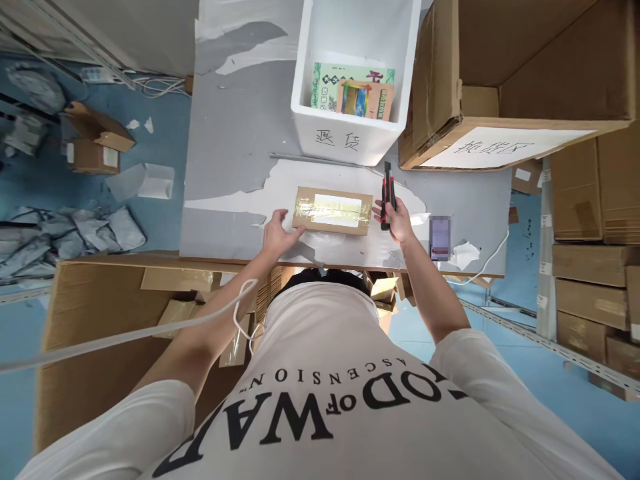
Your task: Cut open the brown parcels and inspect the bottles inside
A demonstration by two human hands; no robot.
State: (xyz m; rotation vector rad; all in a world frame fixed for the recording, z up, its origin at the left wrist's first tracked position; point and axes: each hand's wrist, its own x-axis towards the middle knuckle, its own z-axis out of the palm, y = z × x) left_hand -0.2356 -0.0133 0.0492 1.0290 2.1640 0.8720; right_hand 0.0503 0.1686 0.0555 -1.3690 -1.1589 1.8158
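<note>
A small brown cardboard box point(333, 211), taped over and bearing a white label, lies flat on the table before me. My left hand point(280, 233) is at its left end, fingers apart and thumb by the box's lower left corner; whether the thumb touches it I cannot tell. To the right of the box, my right hand point(397, 217) is closed around a red and black utility knife point(387, 197), which points away from me. The blade itself is too small to make out.
Beyond the box stands a white foam bin point(330, 137) with printed packets inside. A large open carton point(525, 123) is at the back right. Near the table's point(230, 140) right front lie a phone point(441, 238) and crumpled paper point(465, 255). A white cable point(150, 331) crosses my left arm.
</note>
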